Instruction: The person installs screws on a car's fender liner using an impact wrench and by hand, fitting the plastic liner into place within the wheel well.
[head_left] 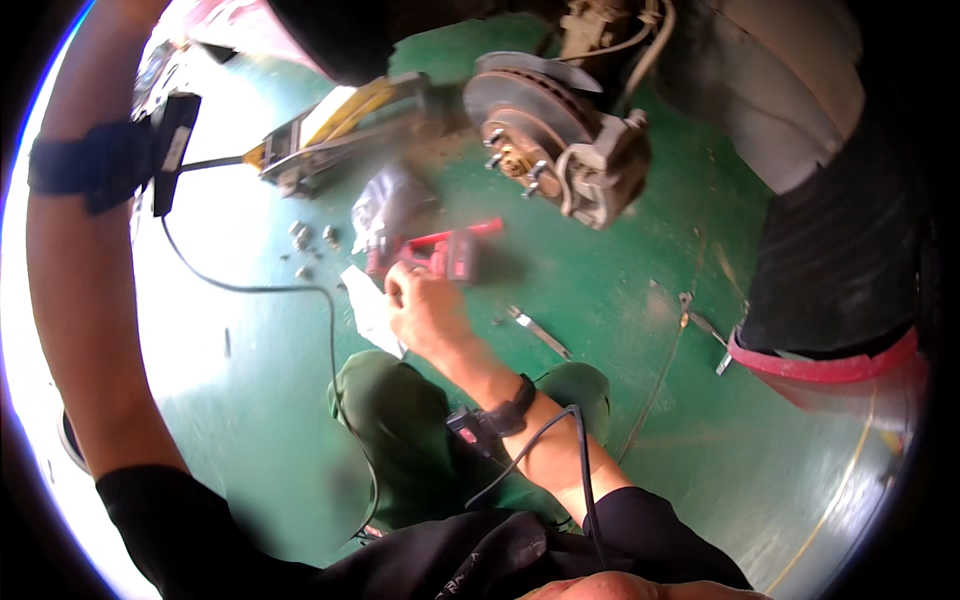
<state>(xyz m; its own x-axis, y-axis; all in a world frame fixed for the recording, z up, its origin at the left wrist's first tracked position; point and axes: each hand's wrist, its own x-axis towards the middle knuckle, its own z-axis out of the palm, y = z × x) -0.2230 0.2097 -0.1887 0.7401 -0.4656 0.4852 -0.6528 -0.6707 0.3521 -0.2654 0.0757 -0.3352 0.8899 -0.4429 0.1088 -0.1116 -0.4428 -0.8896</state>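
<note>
- Evidently mid-job: a brake disc (515, 112) stands exposed above a green workshop floor (625, 270), with no wheel over it and its studs (533, 189) bare.
- Left in place: the caliper (603, 172) sits at the disc's edge, so the stripped-down look appears to end at the wheel; no refitting shows.
- At the centre, the person's right hand (428, 308), fingers curled, reaches down beside a red power tool (460, 262) lying on the floor, just above a white sheet (370, 312). Whether it grips anything cannot be told.
- Out of frame, the left hand lies past the upper edge, its state unknown; only the raised forearm (80, 270) shows.
- Nearby, small metal pieces (300, 237), possibly wheel nuts, lie loose beside a clear plastic bag (388, 205), suggesting that reassembly is yet to come.
- Farther off, a yellow jack (345, 112) stands on the floor; a slim metal tool (540, 333) rests apart, untouched.
</note>
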